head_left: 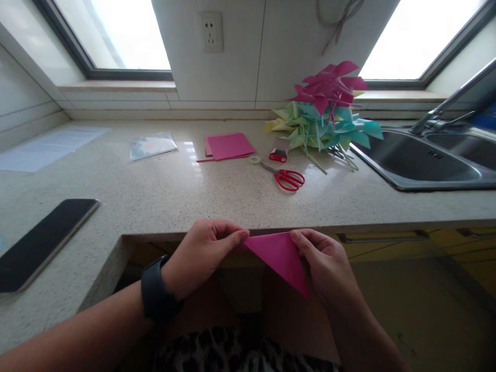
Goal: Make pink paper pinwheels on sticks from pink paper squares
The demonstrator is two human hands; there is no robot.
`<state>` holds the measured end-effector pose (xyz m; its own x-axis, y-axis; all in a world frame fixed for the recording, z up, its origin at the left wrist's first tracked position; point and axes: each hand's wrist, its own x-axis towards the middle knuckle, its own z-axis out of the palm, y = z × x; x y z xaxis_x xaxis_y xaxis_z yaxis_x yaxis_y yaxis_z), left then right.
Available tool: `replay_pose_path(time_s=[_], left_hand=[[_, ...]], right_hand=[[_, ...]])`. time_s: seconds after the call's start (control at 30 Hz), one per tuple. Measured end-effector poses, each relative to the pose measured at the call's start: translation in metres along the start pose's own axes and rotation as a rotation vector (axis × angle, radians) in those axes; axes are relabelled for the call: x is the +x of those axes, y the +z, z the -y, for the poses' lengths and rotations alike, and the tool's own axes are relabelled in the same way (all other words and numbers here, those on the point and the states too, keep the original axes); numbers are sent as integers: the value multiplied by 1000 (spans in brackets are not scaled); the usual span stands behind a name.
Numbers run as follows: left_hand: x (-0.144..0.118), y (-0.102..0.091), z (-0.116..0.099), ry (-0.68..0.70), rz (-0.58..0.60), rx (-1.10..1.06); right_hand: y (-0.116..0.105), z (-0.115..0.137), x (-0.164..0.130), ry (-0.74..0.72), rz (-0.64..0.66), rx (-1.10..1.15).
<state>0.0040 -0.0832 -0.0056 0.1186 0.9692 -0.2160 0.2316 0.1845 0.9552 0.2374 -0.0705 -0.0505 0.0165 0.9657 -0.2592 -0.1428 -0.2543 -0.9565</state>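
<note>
Pink folded paper triangle [281, 256], light and easily creased, pinched at its top corners by left hand [201, 253] and right hand [325, 263] fingers

Daylight pours in from two blown-out white windows [116, 33] at the top, their panes showing no detail. It leaves a pale glare patch on the speckled beige stone surface [191, 150] and a soft sheen on the stainless steel sink [418, 160]. Below the surface edge the picture turns dim (the forearms sit in shade). Wide-angle distortion bends the window frames and stretches the corners; the black phone [42, 240] looks elongated. Focus is fairly sharp centrally.
</note>
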Motion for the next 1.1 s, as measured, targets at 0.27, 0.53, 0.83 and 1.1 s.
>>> replay_pose_path(time_s=[0.27,0.53,0.83,1.1], left_hand=[[-4,12,7,19,-4,-349],[-12,19,5,-10,-43,-388],[-14,21,-2,-8,-105,-413],[-17,19,-4,41,-80,-222]], right_hand=[[14,-5,-10,51,-121,287],[34,-11,-25,58,-66,414],[16,-19,-22,-49,62,221],[13,0,-28,-149,195,-157]])
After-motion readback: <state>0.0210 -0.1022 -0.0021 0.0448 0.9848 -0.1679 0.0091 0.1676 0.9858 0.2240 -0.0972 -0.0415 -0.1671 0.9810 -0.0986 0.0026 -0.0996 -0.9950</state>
